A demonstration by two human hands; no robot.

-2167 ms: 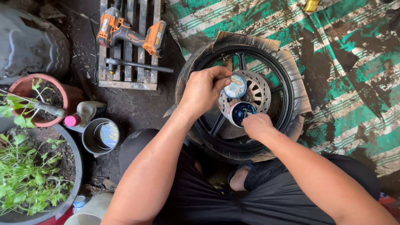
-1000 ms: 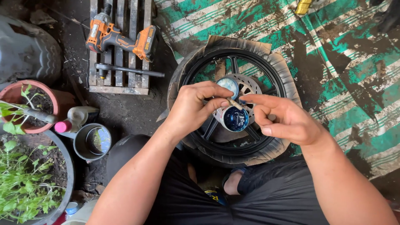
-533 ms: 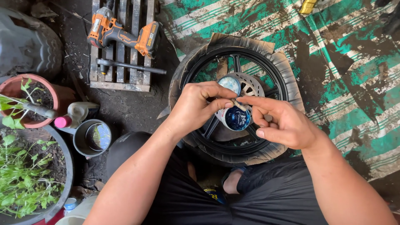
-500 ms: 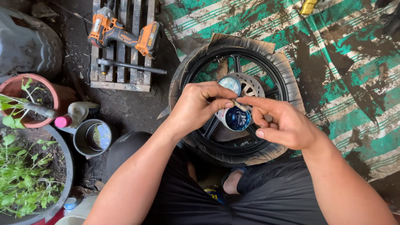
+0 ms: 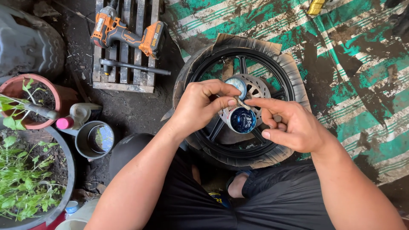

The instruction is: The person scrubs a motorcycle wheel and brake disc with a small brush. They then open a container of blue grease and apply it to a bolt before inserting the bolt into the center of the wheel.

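At upper left, an orange drill point(image 5: 128, 36) is laid on a wooden pallet point(image 5: 123, 81). At centre, a small metal piece point(image 5: 238, 101) is pinched between left hand point(image 5: 202, 106) and right hand point(image 5: 292, 123), both grips closed, above a blue grease tin point(image 5: 243, 120) over the black wheel point(image 5: 243, 98).

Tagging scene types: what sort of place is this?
Likely an informal outdoor repair spot, for motorcycle wheels. A wheel lies flat on a dirty striped mat, a cordless drill sits on a small pallet, and potted plants stand beside.
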